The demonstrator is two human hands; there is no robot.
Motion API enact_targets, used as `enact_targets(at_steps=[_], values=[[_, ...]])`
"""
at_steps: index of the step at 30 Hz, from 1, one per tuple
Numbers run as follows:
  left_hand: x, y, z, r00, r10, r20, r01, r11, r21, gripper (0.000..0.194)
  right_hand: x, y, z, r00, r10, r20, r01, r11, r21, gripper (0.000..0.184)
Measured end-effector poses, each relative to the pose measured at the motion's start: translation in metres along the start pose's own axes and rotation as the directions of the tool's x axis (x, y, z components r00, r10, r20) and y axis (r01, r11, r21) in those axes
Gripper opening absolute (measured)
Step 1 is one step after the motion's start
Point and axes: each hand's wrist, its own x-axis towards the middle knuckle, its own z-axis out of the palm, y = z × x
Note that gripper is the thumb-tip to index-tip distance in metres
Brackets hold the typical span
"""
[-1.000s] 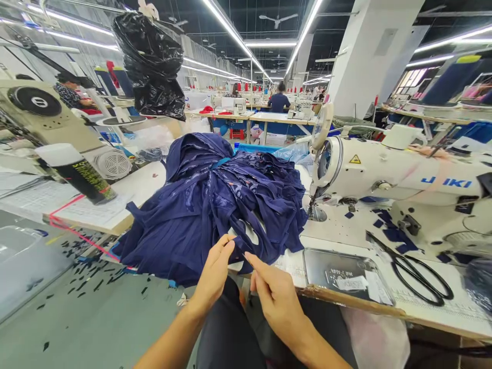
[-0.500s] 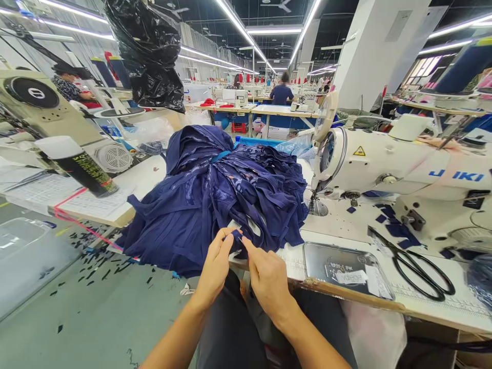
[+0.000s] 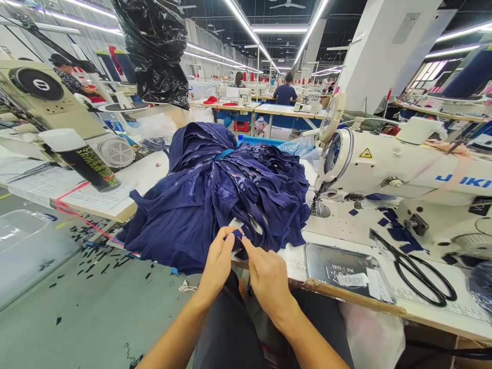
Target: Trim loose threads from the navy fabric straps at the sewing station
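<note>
Now, hands: left hand (image 3: 218,264) and right hand (image 3: 269,279) both pinch a small navy fabric piece (image 3: 237,237).
Risk: it could slip into the navy garment pile (image 3: 215,200) if the fingertip pinch loosens.

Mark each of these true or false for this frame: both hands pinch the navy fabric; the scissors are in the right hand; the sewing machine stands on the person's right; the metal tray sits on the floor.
1. Both hands pinch the navy fabric: true. The left hand and right hand grip an edge of the navy fabric pile.
2. The scissors are in the right hand: false. The scissors lie on the table.
3. The sewing machine stands on the person's right: true.
4. The metal tray sits on the floor: false. It lies on the table near the front edge.
</note>
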Motion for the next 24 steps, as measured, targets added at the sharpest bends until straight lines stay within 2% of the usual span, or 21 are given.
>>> enact_targets(at_steps=[7,12,16,24], values=[[-0.002,0.002,-0.002,1.0,0.025,-0.002,-0.025,1.0,0.016,0.019,0.001,-0.002,0.001,1.0,-0.014,-0.006,0.013,1.0,-0.018,0.039],[0.002,-0.001,-0.003,0.995,-0.066,0.073,0.08,0.973,-0.215,0.021,0.0,-0.001,0.012,0.993,-0.035,-0.114,0.043,0.997,0.068,0.038],[0.003,0.0,-0.003,0.986,-0.131,0.102,0.156,0.941,-0.3,0.021,-0.001,0.0,0.018,0.985,-0.021,-0.173,0.044,0.99,0.132,0.036],[0.003,-0.004,-0.004,0.988,-0.139,0.071,0.153,0.947,-0.281,0.023,-0.005,0.0,0.011,1.0,0.009,-0.018,-0.005,0.981,0.192,0.041]])
